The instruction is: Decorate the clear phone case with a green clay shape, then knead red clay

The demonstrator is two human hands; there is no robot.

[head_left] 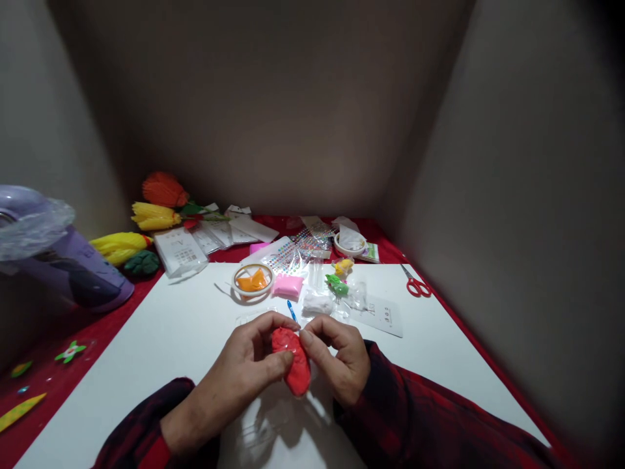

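Above the white board, a red, oval, lumpy piece of modelling clay [297, 374] is held between both hands. My left hand [244, 355] grips it from the left, thumb laid across its front and fingers curled behind its top. With thumb and forefinger pinched together, my right hand [339, 358] holds its upper right edge; the exact contact is partly hidden. A blue modelling tool [291, 311] lies just beyond the fingertips. Behind it are a pink clay packet [288, 285], a white clay packet [317, 303] and green clay in wrap [336, 284].
Orange clay [252, 281] lies inside a tape roll [236, 286]. Red-handled scissors [417, 286] rest at the right edge of the white board [161, 339]. Sheets of coloured gems [305, 244] and several packets are behind. A purple cup [92, 267] and paper flowers [163, 190] stand left.
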